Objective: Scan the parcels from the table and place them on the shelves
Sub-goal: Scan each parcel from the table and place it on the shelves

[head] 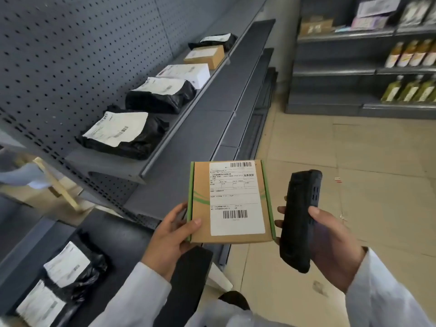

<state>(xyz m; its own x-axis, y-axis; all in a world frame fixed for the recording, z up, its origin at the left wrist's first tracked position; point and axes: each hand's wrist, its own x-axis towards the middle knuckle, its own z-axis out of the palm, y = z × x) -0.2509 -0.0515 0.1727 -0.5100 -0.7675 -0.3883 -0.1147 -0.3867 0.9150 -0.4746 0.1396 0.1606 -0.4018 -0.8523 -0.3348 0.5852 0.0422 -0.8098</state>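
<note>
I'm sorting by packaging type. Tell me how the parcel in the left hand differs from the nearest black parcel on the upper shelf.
The cardboard box is a flat, rigid brown carton with green edges; the black bag parcel is soft, crumpled plastic. The box is held in the air by the left hand; the bag lies on the shelf. The box's label lies flat, while the bag's label is wrinkled. Both carry a white shipping label with barcodes.

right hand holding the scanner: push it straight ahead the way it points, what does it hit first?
Probably nothing close: the right hand aims the scanner up-frame over bare floor, toward the far bottle shelf. Depth unclear.
</note>
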